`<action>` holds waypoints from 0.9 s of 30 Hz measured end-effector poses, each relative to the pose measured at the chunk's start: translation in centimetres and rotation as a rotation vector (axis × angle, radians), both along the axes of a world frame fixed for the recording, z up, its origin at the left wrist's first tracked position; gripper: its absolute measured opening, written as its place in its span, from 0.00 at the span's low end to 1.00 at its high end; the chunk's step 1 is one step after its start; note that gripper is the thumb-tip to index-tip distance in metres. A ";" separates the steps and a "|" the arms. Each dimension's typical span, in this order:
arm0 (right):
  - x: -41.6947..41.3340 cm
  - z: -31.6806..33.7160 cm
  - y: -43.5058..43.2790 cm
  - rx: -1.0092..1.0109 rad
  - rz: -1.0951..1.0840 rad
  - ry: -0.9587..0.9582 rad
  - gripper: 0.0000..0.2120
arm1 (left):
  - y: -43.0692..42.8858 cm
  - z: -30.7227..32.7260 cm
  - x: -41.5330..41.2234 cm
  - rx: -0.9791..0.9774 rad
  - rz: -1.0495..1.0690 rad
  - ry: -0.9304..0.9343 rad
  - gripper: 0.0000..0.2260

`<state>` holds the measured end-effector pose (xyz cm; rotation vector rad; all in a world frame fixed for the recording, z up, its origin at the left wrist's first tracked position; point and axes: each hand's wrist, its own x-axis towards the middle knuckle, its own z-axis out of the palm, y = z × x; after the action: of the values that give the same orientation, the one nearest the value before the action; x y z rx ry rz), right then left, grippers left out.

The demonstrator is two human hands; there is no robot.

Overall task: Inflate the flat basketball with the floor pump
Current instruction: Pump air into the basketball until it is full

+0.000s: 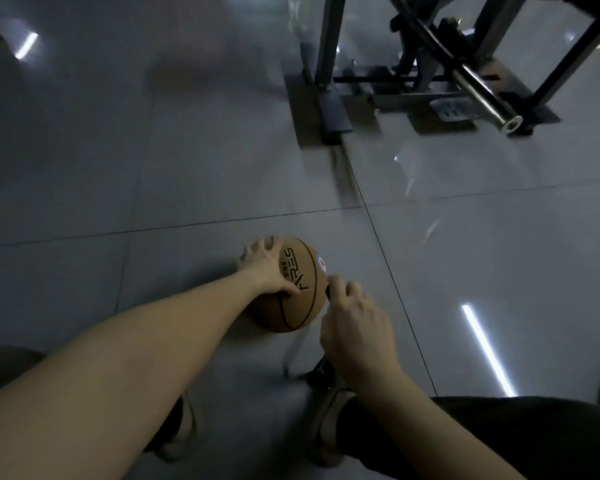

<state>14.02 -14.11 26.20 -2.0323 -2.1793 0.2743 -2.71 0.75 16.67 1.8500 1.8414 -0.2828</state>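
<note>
Home gym or gym room, glossy grey floor tiles, black steel exercise machine frame

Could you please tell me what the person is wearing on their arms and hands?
The left forearm and right forearm are bare up to the frame's edge: no sleeves show. The left hand and right hand wear no gloves, and I see no watch, band or ring, though the picture is dim.
</note>
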 end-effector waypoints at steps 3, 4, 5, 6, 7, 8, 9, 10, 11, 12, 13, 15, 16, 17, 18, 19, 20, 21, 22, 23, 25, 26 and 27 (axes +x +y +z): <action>-0.2 -2.3 0.9 0.030 0.035 -0.022 0.19 | 0.6 -2.0 -0.4 -0.050 0.008 -0.042 0.63; -0.1 -3.0 1.2 0.036 0.047 -0.052 0.19 | 0.5 -2.5 -0.6 -0.048 0.020 -0.060 0.63; 0.1 -3.7 1.3 0.026 0.058 -0.075 0.20 | 0.5 -3.0 -1.0 -0.043 0.037 -0.082 0.62; 0.4 -4.5 1.2 0.008 0.074 -0.086 0.21 | 0.4 -3.3 -1.4 -0.036 0.058 -0.106 0.62; 0.6 -5.2 1.0 -0.008 0.094 -0.091 0.21 | 0.2 -3.5 -1.9 -0.024 0.082 -0.132 0.63; 0.8 -5.8 0.7 -0.026 0.114 -0.095 0.22 | -0.1 -3.6 -2.5 -0.012 0.109 -0.156 0.63; 1.0 -6.2 0.5 -0.038 0.129 -0.100 0.22 | -0.6 -3.7 -3.2 0.004 0.136 -0.176 0.63; 1.3 -6.6 0.5 -0.042 0.135 -0.105 0.22 | -1.2 -3.7 -3.8 0.019 0.166 -0.190 0.63; 1.6 -6.8 0.8 -0.041 0.133 -0.110 0.21 | -1.9 -3.8 -4.6 0.026 0.199 -0.201 0.64; 2.0 -6.9 1.1 -0.041 0.126 -0.114 0.19 | -2.9 -3.8 -5.2 0.021 0.235 -0.206 0.64; 2.5 -6.9 1.4 -0.047 0.112 -0.117 0.17 | -4.1 -3.9 -6.0 0.003 0.266 -0.201 0.65; 3.7 -6.8 1.8 -0.074 0.091 -0.121 0.15 | -6.2 -3.9 -7.2 -0.054 0.318 -0.175 0.66; 4.3 -6.8 1.8 -0.081 0.088 -0.113 0.15 | -6.9 -3.6 -7.7 -0.067 0.354 -0.168 0.65; 4.7 -6.8 1.6 -0.083 0.083 -0.099 0.15 | -7.0 -3.1 -7.8 -0.058 0.392 -0.170 0.64; 4.8 -6.9 1.3 -0.080 0.076 -0.082 0.15 | -6.9 -2.6 -7.7 -0.030 0.419 -0.171 0.64; 4.7 -6.9 1.0 -0.072 0.072 -0.063 0.15 | -6.6 -2.2 -7.4 -0.005 0.417 -0.172 0.64; 4.3 -6.9 0.7 -0.064 0.074 -0.046 0.15 | -6.3 -1.9 -6.9 -0.003 0.386 -0.177 0.65; 3.8 -6.9 0.4 -0.054 0.078 -0.031 0.15 | -6.3 -1.8 -6.3 -0.029 0.347 -0.182 0.66; 3.3 -6.9 0.0 -0.046 0.081 -0.015 0.15 | -6.5 -1.9 -5.7 -0.071 0.313 -0.170 0.66; 2.8 -6.9 -0.3 -0.046 0.086 0.004 0.16 | -6.9 -2.1 -5.2 -0.114 0.287 -0.141 0.66; 2.0 -6.7 -0.9 -0.073 0.104 0.055 0.17 | -8.0 -2.5 -4.9 -0.157 0.262 -0.079 0.63; 1.7 -6.7 -1.1 -0.094 0.111 0.083 0.17 | -8.5 -2.7 -5.0 -0.154 0.261 -0.064 0.62; 1.5 -6.6 -1.2 -0.108 0.113 0.106 0.17 | -9.0 -3.0 -5.0 -0.150 0.266 -0.060 0.61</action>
<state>15.51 -15.26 19.58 -1.9020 -2.2624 0.5117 -7.70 -8.23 13.65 1.4789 1.9411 -0.2592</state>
